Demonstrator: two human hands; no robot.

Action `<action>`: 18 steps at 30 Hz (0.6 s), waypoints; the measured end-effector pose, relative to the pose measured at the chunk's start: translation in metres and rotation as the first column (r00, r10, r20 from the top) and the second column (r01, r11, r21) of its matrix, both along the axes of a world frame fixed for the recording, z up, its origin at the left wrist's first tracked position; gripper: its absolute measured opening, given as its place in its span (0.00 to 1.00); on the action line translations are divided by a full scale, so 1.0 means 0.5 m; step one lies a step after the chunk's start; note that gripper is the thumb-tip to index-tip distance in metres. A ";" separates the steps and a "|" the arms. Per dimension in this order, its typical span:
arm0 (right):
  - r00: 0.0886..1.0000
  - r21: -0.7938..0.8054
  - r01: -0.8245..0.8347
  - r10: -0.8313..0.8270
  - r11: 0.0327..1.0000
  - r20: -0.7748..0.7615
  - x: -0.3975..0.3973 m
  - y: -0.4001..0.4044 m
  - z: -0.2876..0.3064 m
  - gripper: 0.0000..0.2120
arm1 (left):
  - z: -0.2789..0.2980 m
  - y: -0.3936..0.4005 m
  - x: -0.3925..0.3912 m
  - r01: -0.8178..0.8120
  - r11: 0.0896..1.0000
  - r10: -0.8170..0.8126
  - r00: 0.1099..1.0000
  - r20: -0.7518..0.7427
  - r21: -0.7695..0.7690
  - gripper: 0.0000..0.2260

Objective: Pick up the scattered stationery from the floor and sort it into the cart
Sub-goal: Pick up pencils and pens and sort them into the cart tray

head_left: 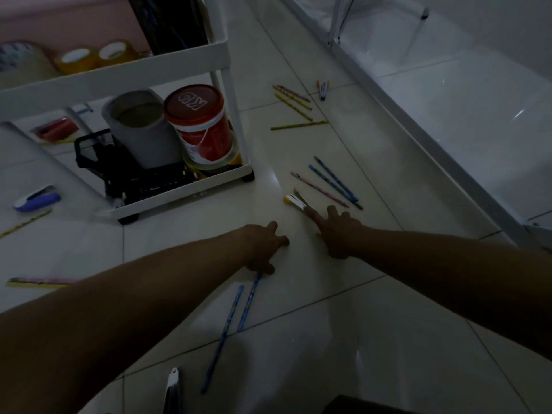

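Observation:
My left hand rests low on the tiled floor with bent fingers; its thumb touches the top end of a blue pencil, and a second blue pencil lies beside it. My right hand stretches its index finger onto a silver metal stapler-like piece with a yellow end. Just beyond lie two blue pencils and a pink one. Farther off are yellow pencils and pens. The white cart stands at the left.
The cart's bottom shelf holds a grey canister, a red bucket and a black mesh basket; tape rolls sit on its upper shelf. A purple stapler and rulers lie at left. A white frame runs along the right.

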State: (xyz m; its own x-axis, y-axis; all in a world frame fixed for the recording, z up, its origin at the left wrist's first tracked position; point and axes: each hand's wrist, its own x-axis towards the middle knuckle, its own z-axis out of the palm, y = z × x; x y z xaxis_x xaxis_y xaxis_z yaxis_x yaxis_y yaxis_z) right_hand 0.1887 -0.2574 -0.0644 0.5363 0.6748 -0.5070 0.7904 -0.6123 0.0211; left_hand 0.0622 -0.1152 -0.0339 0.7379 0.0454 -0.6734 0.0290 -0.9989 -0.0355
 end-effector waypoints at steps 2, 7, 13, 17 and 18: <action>1.000 0.035 -0.016 0.017 0.999 -0.021 0.000 -0.009 0.002 0.45 | -0.002 0.000 0.005 -0.024 1.000 0.024 1.000 0.004 -0.016 0.37; 0.992 0.052 -0.035 0.041 0.998 -0.116 0.008 -0.005 0.011 0.42 | -0.004 0.010 0.005 -0.018 0.999 0.019 1.000 0.017 -0.034 0.36; 0.965 0.134 0.091 -0.054 0.987 -0.255 -0.018 0.037 0.048 0.45 | -0.007 0.025 -0.005 -0.008 0.999 0.008 1.000 0.008 -0.035 0.39; 0.918 0.310 0.240 -0.111 0.920 -0.382 -0.034 0.074 0.064 0.35 | 0.012 0.043 -0.013 -0.071 0.996 0.074 0.995 0.063 -0.057 0.41; 0.884 0.329 0.316 -0.149 0.890 -0.444 -0.041 0.085 0.070 0.30 | 0.020 0.048 -0.015 -0.102 0.992 0.107 0.992 0.072 -0.075 0.40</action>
